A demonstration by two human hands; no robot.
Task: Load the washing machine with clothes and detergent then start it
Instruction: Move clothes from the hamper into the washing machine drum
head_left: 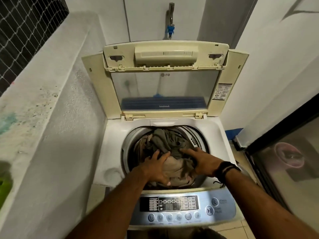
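Both hands reach into the drum (128, 149): left hand (156, 167) and right hand (201, 161) spread flat, pressing the clothes (165, 140); lower clothes are hidden.

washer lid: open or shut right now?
Open. The lid stands folded up against the back wall, and the drum is exposed, with both hands, left hand and right hand, on the clothes inside.
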